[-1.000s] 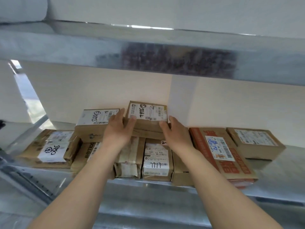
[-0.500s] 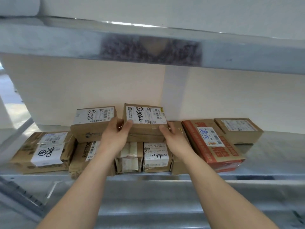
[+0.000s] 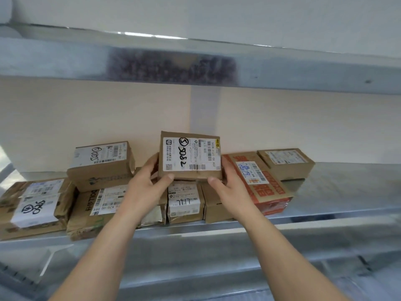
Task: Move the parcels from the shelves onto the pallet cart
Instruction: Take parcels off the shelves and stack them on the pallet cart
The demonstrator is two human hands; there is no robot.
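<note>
A small brown cardboard parcel with a white label and black handwriting is tilted up, its label facing me, above the row of parcels on the metal shelf. My left hand grips its left side and my right hand grips its right side, thumbs under its front edge. Beneath it stand a small labelled parcel and a plain brown one. The pallet cart is out of view.
Left of my hands sit a stacked parcel, a long box beneath it and a taped parcel. At the right lie a red-printed box and a small parcel. A metal shelf beam runs close overhead.
Both hands have lifted the held parcel off the stack and tipped its label towards me. The other parcels have stayed in place.
</note>
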